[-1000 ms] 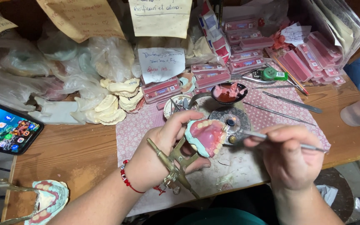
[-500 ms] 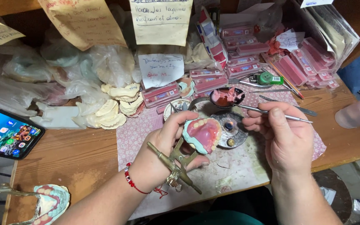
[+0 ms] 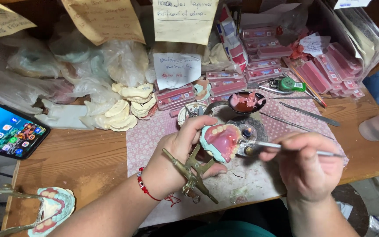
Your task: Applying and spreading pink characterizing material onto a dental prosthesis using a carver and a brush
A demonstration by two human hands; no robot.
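Note:
My left hand (image 3: 178, 156) grips a brass hinged articulator (image 3: 191, 175) carrying a pink wax denture (image 3: 221, 141) on a pale green cast, tilted toward me. My right hand (image 3: 308, 164) pinches a thin metal wax tool (image 3: 292, 149); its tip points left, over a small round burner (image 3: 248, 131) just right of the denture. A dark bowl of red wax (image 3: 247, 102) sits behind the burner. A red bead bracelet circles my left wrist.
A patterned cloth (image 3: 251, 175) covers the wooden bench. Plaster casts (image 3: 126, 109) and plastic bags lie back left, pink tooth boxes (image 3: 251, 70) at the back, loose metal tools (image 3: 310, 114) right. A lit phone (image 3: 7, 131) lies left; another articulator with denture (image 3: 44, 213) sits bottom left.
My right hand dropped from the wax bowl toward the burner beside the denture. The left hand with the articulator stayed nearly still.

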